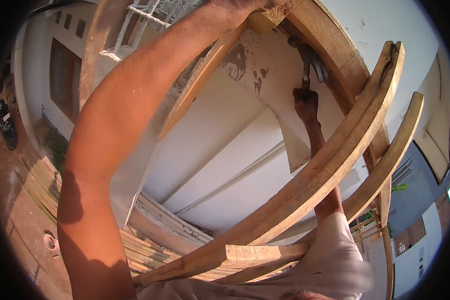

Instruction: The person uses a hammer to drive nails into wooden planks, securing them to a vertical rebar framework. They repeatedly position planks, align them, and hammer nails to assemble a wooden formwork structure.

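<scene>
My left arm reaches up across the view, and my left hand (240,7) is at the top edge, against the end of a wooden beam (271,19). Its fingers are mostly cut off there, so their grip does not show. My right hand (306,102) is closed around the handle of a claw hammer (306,62), raised with its head up. The hammer head is close beside a wide wooden board (330,42) that meets the beam overhead. A thinner timber (205,85) slants down from the beam along the left of the pale wall.
Long timbers (330,165) cross diagonally in front of my right arm, with another timber (392,150) beyond. A short cut end (255,252) lies near my chest. Reinforcing bars (142,20) stick out at upper left. Far below at left are a motorcycle (6,125) and stacked poles (37,185).
</scene>
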Demonstrator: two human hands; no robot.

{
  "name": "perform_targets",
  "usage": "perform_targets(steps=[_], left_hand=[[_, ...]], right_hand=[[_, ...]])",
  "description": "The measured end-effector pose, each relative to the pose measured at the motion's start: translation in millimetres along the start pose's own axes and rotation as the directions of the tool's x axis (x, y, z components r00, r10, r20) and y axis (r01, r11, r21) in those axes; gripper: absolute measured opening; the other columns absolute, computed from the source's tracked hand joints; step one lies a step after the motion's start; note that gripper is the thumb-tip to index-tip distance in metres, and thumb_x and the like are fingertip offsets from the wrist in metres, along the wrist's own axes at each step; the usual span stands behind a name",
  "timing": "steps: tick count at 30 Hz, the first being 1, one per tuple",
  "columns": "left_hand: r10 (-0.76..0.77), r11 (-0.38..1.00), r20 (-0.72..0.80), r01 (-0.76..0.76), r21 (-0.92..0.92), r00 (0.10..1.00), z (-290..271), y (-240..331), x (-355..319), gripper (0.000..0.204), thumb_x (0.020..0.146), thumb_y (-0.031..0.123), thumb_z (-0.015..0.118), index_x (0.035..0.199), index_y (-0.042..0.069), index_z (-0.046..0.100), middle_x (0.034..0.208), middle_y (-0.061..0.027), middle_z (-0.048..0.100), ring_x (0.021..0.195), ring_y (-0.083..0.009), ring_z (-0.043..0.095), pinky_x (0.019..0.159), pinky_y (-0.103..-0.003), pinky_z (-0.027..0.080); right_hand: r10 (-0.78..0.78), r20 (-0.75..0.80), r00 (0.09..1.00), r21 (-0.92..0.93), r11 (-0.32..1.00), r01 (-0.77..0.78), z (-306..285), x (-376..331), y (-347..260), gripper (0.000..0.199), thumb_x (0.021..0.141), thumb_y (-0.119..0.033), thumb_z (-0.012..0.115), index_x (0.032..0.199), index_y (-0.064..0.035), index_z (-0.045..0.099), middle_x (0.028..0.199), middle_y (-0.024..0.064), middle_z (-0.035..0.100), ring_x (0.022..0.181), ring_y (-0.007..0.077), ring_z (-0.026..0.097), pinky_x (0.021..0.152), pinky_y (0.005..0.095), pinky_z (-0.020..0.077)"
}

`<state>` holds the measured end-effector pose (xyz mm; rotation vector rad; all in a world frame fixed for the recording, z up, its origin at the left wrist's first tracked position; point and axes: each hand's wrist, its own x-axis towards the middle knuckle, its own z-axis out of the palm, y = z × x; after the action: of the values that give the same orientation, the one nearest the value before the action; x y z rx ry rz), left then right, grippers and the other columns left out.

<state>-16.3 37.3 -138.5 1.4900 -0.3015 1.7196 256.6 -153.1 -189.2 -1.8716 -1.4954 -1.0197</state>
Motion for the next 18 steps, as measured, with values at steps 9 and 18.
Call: perform_targets(steps=[9, 18], left_hand=[[0.016, 1.0, -0.021, -0.016, 0.003, 1.0, 1, 1, 0, 0.031, 0.077, 0.005, 0.057, 0.046, 0.01, 0.055, 0.042, 0.0031, 0.05, 0.035, -0.0049, 0.04, 0.034, -0.024, 0.028], [0.13, 0.988, -0.062, -0.134, -0.082, 0.99, 1, 3, -2, 0.032, 0.076, 0.005, 0.057, 0.045, 0.011, 0.053, 0.041, 0.0042, 0.047, 0.035, -0.0044, 0.04, 0.035, -0.024, 0.028]], right_hand=[[-0.366, -0.325, 0.872, -0.042, 0.927, 0.374, 6, -5, 8, 0.036, 0.087, -0.009, 0.073, 0.061, -0.0045, 0.049, 0.052, 0.0084, 0.044, 0.044, 0.0193, 0.043, 0.045, 0.0339, 0.0356], [-0.263, -0.122, 0.957, -0.01, 0.964, 0.264, -1, -14, -9, 0.025, 0.086, -0.009, 0.069, 0.065, -0.0038, 0.056, 0.054, 0.0111, 0.052, 0.045, 0.0234, 0.052, 0.048, 0.0349, 0.042]])
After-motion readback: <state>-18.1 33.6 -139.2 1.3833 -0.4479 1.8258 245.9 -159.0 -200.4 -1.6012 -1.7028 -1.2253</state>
